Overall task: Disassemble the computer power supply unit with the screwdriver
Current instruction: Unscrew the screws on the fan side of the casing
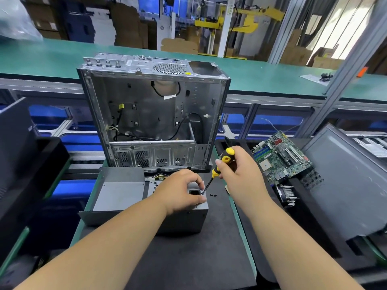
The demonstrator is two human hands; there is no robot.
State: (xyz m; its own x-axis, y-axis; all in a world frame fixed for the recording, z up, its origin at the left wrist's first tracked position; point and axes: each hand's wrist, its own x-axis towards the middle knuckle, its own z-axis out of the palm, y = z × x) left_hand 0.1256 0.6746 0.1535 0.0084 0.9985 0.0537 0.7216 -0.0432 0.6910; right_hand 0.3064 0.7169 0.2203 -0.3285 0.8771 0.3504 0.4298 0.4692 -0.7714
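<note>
Surface: black mat (188,258) on your green bench | power supply unit (182,220) at centre, your left hand (180,191) gripping its top | right hand (236,172) clamped on screwdriver (222,162), tip at a screw | Room: conveyor (62,57), cardboard boxes (297,53) upper frame.

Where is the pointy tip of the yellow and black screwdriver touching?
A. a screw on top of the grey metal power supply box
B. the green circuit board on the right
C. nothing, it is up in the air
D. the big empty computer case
A: the right hand holds the yellow and black screwdriver with its tip down on a screw in the grey metal power supply box, which the left hand steadies.
</note>
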